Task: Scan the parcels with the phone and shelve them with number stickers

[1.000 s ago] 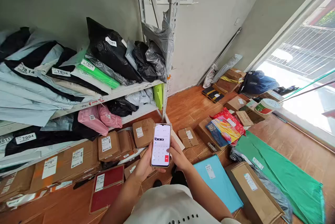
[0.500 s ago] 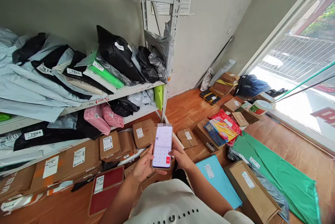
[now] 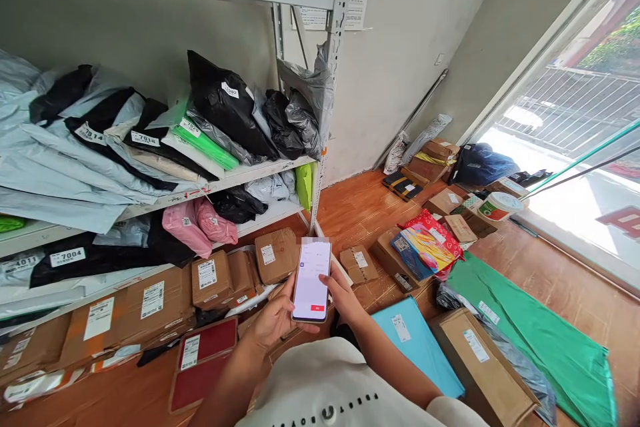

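Head view: I stood with my left hand (image 3: 273, 317) wrapped round the lower edge of a slim, rectangular, bright-screened phone (image 3: 311, 292), held out before my cream fabric shirt (image 3: 320, 374). My right hand (image 3: 344, 299) reached from the other side, thumb over the screen; whether its fingers gripped behind, I couldn't tell. I judged the step to be touchscreen work, calling for a steady left hold and a light thumb. Half a second earlier, a number keypad had filled the lower screen; now only a flat red rectangular button (image 3: 317, 308) remained there, my right thumb higher.
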{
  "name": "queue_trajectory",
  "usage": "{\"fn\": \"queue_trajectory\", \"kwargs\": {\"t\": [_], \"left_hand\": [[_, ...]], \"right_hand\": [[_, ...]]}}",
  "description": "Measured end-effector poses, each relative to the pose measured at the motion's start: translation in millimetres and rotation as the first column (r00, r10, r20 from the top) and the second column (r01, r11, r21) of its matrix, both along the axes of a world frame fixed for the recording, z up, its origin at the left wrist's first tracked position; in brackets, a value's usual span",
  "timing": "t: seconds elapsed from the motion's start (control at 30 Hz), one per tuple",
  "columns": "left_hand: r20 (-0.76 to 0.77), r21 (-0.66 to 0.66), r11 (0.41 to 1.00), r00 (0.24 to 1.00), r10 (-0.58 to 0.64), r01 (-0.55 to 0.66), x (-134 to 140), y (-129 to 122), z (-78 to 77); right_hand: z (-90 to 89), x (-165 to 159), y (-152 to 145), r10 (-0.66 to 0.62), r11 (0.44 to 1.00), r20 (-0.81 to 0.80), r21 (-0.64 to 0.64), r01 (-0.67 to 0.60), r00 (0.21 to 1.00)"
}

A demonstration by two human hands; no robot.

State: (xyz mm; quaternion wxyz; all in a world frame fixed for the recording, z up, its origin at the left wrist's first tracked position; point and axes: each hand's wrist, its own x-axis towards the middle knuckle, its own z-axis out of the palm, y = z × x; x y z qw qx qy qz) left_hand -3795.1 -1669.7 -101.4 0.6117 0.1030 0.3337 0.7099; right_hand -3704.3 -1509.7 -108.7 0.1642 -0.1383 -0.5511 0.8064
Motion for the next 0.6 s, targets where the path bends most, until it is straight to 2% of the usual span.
{"fn": "queue_trajectory", "kwargs": {"t": [0.07, 0.23, 0.3, 0.37, 0.43, 0.53, 0.6], "left_hand": [[0.03, 0.015, 1.0, 1.0, 0.002, -0.002, -1, 2, -6.4], [0.064, 0.023, 1.0, 0.998, -0.016, 0.015, -1, 15, -18.4], [0.065, 0.003, 0.999, 0.997, -0.038, 0.037, -1, 25, -20.4], [0.047, -0.035, 0.997, 0.997, -0.067, 0.069, -2, 39, -20.3], [-0.01, -0.076, 0.989, 0.992, -0.127, 0.126, -7, 56, -18.8], [-0.206, -0.138, 0.969, 0.951, -0.229, 0.203, -29, 88, -19.1], [-0.328, -0.222, 0.961, 0.916, -0.232, 0.164, -53, 113, -24.4]], "right_hand": [[-2.1, -1, 3, 0.012, 1.0, -0.005, -0.009, -0.012, 1.0], [-11.2, 4, 13, 0.141, 0.987, -0.063, -0.07, -0.146, 0.988], [-17.7, 4, 18, 0.094, 0.982, -0.056, -0.16, -0.101, 0.994], [-24.3, 2, 26, 0.001, 0.954, -0.029, -0.299, -0.01, 1.0], [-28.5, -2, 39, -0.056, 0.907, -0.006, -0.418, 0.048, 0.998], [-29.0, -6, 71, -0.072, 0.875, 0.008, -0.479, 0.067, 0.997], [-27.4, -6, 100, -0.079, 0.861, 0.02, -0.502, 0.079, 0.997]]}}
